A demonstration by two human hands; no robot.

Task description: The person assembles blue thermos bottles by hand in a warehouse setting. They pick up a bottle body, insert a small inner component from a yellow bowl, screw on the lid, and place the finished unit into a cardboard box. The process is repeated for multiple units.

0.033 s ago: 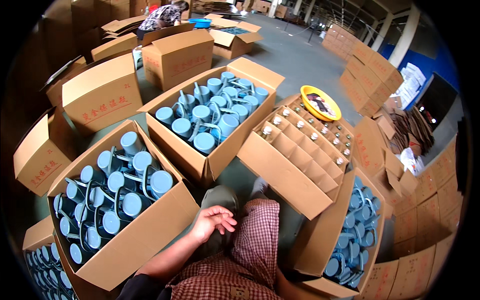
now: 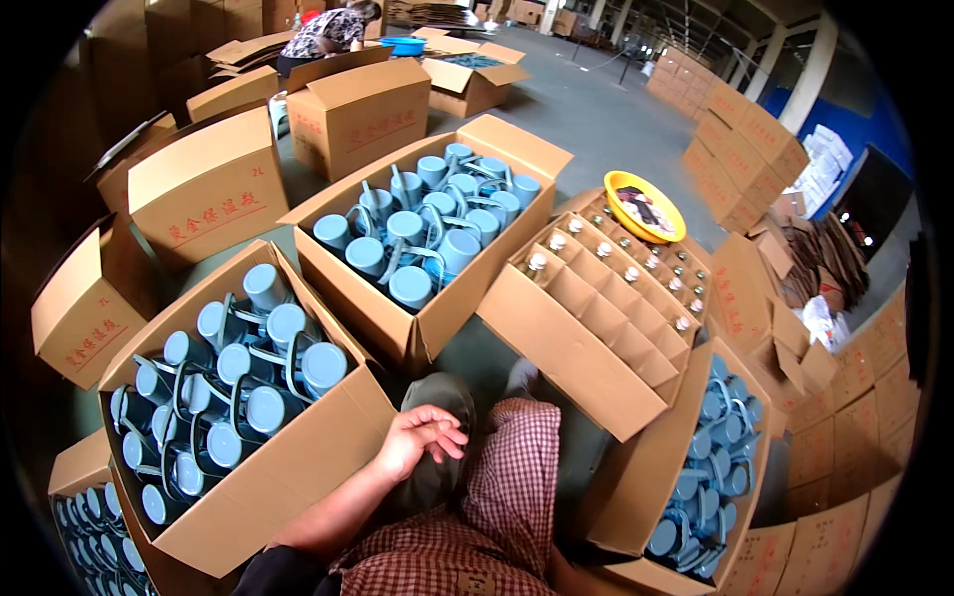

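Observation:
My left hand rests over my knee, palm partly turned up, with its fingers loosely bent and apart and nothing in them. To its left stands an open carton packed with blue thermos jug shells with handles. Ahead is a second open carton of the same blue shells. Right of that, a divided carton holds silvery glass bottle liners in its far cells, while several near cells hold none. My right hand is out of view; only part of the right forearm shows at the lower edge.
Another carton of blue shells stands close on my right, and one more sits at the lower left. A yellow basin rests on the divided carton's far side. Closed cartons flank the left. A person bends over at the back.
The whole view has shifted slightly, so the cartons sit a little further right in the picture. My left hand stays over my knee, its fingers almost unchanged.

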